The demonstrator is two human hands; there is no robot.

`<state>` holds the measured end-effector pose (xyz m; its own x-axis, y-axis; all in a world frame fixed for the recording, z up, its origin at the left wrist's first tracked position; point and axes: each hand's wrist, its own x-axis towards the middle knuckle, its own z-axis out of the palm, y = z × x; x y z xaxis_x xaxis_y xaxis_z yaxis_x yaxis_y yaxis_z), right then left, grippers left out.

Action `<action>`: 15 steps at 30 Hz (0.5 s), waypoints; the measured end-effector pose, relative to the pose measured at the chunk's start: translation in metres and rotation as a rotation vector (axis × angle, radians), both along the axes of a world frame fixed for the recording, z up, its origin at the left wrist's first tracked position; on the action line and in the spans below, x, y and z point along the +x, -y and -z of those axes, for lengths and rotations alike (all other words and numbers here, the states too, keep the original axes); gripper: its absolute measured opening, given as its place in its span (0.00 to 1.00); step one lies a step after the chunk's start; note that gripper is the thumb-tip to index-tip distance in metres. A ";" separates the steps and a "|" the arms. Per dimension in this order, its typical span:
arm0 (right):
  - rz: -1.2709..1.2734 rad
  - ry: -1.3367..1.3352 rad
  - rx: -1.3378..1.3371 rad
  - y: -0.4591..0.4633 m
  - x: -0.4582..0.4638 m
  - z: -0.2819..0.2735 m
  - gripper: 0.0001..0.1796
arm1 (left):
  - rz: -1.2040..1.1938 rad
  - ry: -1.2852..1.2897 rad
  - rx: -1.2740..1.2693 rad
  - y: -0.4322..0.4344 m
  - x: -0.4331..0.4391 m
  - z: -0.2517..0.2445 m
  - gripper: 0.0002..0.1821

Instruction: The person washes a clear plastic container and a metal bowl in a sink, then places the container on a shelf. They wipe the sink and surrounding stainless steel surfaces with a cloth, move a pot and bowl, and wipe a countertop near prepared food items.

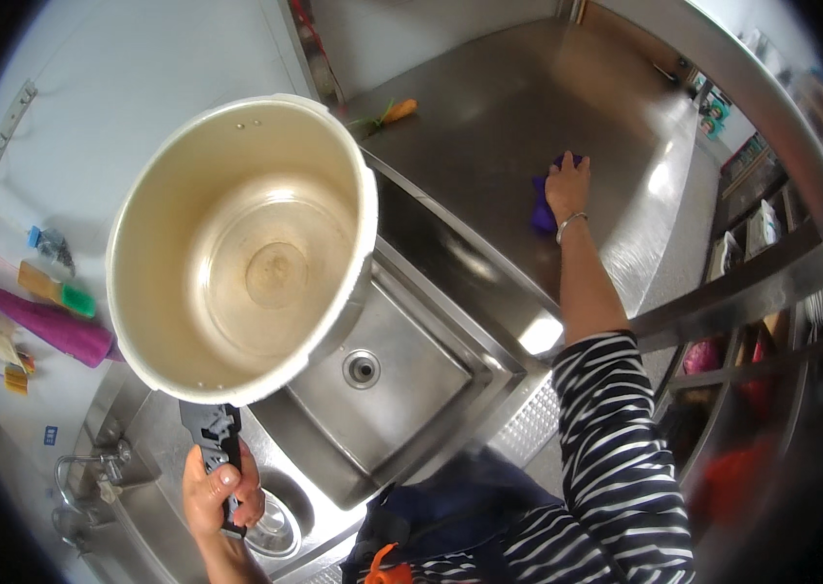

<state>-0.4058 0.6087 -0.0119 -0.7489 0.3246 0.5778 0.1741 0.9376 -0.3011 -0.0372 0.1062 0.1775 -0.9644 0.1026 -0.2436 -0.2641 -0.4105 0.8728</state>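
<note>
My left hand (218, 489) grips the black handle (207, 423) of a large metal pressure cooker pot (185, 219). The pot has no lid and is tilted, so its bare inside faces me. It is raised over the stainless steel sink (411, 379), covering part of the basin. To the right, my right hand (568, 186) has its fingers on a purple cloth (543, 212), which lies on the steel countertop (470, 131). Part of the cloth is hidden beneath the hand.
A carrot (400, 111) lies at the counter's far left edge. Brushes (53, 285) and a magenta cloth (53, 325) hang on the left wall. A faucet (94, 467) stands at lower left, near a round metal bowl (276, 529). Shelves (718, 379) with dishes are at right.
</note>
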 end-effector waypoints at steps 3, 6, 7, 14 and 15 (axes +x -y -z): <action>-0.102 0.150 0.252 0.017 -0.027 0.008 0.21 | 0.002 0.019 0.031 -0.002 0.002 -0.003 0.20; -0.371 0.078 0.041 0.095 -0.052 -0.002 0.24 | 0.006 0.004 0.090 -0.005 0.001 -0.005 0.18; -0.502 0.168 0.042 0.121 -0.046 -0.011 0.24 | -0.007 0.004 0.082 -0.005 0.001 -0.009 0.18; -1.090 0.356 -0.364 0.227 0.082 -0.043 0.16 | 0.019 -0.057 0.101 -0.015 -0.020 -0.015 0.18; -1.176 0.155 -0.487 0.228 0.100 -0.039 0.15 | 0.030 -0.060 0.101 -0.015 -0.021 -0.016 0.18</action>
<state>-0.3054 0.3806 0.0269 -0.7762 -0.4227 0.4677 -0.6159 0.3503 -0.7056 -0.0578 0.1212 0.1939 -0.9731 0.1527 -0.1727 -0.2263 -0.4896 0.8421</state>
